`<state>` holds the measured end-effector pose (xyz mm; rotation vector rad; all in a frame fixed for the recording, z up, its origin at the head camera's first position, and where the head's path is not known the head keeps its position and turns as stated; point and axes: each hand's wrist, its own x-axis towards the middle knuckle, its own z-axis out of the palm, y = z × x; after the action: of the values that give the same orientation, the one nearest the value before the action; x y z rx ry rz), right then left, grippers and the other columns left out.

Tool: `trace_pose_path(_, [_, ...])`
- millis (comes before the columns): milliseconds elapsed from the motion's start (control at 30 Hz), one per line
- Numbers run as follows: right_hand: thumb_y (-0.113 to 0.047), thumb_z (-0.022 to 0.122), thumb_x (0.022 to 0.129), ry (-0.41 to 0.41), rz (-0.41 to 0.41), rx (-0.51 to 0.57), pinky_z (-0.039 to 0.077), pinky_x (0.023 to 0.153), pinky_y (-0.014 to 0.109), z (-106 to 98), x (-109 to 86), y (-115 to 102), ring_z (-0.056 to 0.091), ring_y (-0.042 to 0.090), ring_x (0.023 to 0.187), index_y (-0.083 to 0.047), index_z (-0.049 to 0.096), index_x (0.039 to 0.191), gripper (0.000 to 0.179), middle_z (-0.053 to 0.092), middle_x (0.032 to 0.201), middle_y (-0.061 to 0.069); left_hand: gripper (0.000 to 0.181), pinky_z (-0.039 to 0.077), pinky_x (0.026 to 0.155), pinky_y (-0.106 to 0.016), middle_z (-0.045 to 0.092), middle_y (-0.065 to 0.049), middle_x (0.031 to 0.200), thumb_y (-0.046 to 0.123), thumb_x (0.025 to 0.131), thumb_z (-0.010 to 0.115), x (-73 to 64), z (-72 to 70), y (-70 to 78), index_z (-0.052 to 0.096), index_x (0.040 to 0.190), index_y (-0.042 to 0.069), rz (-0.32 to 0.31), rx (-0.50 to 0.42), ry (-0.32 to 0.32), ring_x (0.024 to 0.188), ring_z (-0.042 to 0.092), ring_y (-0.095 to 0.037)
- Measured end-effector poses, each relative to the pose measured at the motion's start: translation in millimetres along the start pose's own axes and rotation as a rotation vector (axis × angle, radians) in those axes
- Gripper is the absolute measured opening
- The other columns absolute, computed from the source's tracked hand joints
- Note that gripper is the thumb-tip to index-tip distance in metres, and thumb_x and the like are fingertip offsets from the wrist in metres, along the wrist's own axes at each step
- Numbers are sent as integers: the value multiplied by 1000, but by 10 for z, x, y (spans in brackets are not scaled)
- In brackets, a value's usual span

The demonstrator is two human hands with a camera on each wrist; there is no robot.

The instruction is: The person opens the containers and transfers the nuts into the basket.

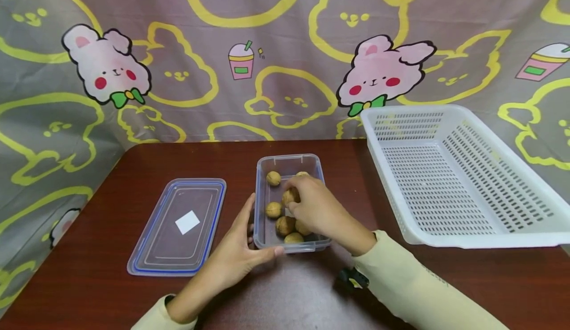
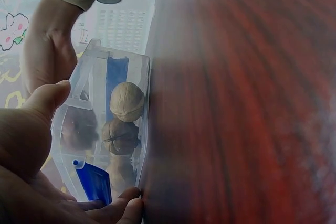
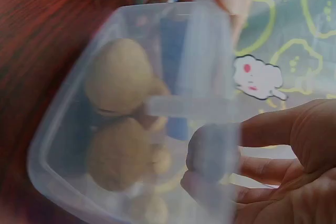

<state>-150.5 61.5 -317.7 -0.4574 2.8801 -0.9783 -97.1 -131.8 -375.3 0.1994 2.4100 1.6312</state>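
A clear plastic food container (image 1: 257, 211) stands on the table with several walnuts in it, among them one walnut (image 1: 273, 178) at the far left and a darker one (image 1: 285, 226) near the front. My left hand (image 1: 233, 253) grips its near left corner, thumb at the front rim and fingers along the left side. Reaching in over the right side, my right hand (image 1: 316, 206) pinches a walnut (image 1: 291, 197) between thumb and fingers, inside the container. In the right wrist view this held walnut (image 3: 209, 153) shows through the cloudy wall.
The container's lid (image 1: 166, 243), blue-sealed with a white square label (image 1: 187, 222), lies flat at the left. A white slotted plastic basket (image 1: 386, 191) stands at the right. Behind the dark red-brown table (image 1: 285, 290) hangs a cartoon-printed curtain (image 1: 285, 48).
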Motion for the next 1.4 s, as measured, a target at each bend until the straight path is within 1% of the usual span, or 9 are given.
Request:
trace_pose_path(233, [-1, 71, 91, 43, -48, 20, 51, 77, 36, -286, -116, -12, 59, 22, 89, -3, 73, 117, 26, 70, 102, 9, 125, 60, 94, -30, 26, -22, 169, 22, 82, 92, -12, -13, 5, 3, 170, 18, -5, 15, 7, 133, 58, -36])
trace_pose_path(367, [-1, 71, 91, 58, -68, 28, 55, 80, 38, -477, -180, 25, 63, 23, 90, -1, 73, 119, 28, 71, 105, 11, 125, 60, 96, -32, 25, -23, 170, 23, 82, 92, -20, -13, 15, 3, 170, 18, -2, 25, 8, 134, 58, -37])
trace_pose_path(567, [-4, 71, 94, -2, -35, 192, 58, 97, 46, -784, -233, 107, 70, 27, 108, -4, 72, 123, 29, 74, 116, 12, 124, 58, 102, -39, 24, -22, 170, 24, 82, 92, -25, -16, 11, 4, 170, 17, 4, 41, 12, 137, 55, -41])
trace_pose_path(700, [-10, 72, 96, -45, 4, 304, 55, 97, 36, -1006, -243, 227, 67, 25, 113, -6, 69, 128, 33, 73, 121, 11, 124, 56, 105, -42, 23, -21, 171, 23, 82, 92, -21, -14, 6, 4, 170, 15, 8, 30, 6, 140, 52, -42])
trace_pose_path(833, [-14, 71, 99, -80, 17, 387, 54, 95, 26, -1255, -216, 444, 65, 23, 114, -8, 66, 134, 37, 70, 127, 11, 125, 57, 103, -40, 26, -21, 170, 22, 82, 92, -19, -10, 0, 4, 170, 15, 6, 13, 4, 140, 52, -40])
trace_pose_path(1000, [-14, 69, 101, -73, 53, 466, 54, 97, 25, -1554, -170, 832, 65, 20, 116, -12, 64, 138, 38, 70, 130, 3, 124, 57, 104, -41, 25, -20, 171, 21, 82, 92, -17, -1, 1, 4, 170, 17, 5, 6, 8, 141, 52, -40])
trace_pose_path(1067, [-11, 68, 101, -73, 39, 506, 54, 96, 25, -1642, -136, 1014, 65, 19, 116, -14, 65, 138, 37, 70, 129, -1, 124, 56, 105, -42, 25, -20, 171, 21, 82, 92, -18, 2, 2, 4, 170, 18, 9, 6, 6, 140, 52, -41])
trace_pose_path(1267, [1, 59, 103, -95, -26, 698, 54, 95, 25, -1824, -2, 1505, 64, 17, 117, -15, 70, 135, 37, 67, 131, -2, 125, 56, 105, -43, 23, -21, 171, 24, 81, 92, -33, 6, 0, 5, 170, 19, 6, 26, 14, 139, 53, -41])
trace_pose_path(1400, [5, 55, 104, -99, -32, 839, 57, 95, 24, -1876, 68, 1726, 64, 16, 117, -11, 70, 134, 38, 65, 132, 1, 125, 55, 106, -44, 23, -20, 172, 25, 81, 93, -36, -3, 0, 6, 170, 21, 2, 34, 20, 140, 53, -40])
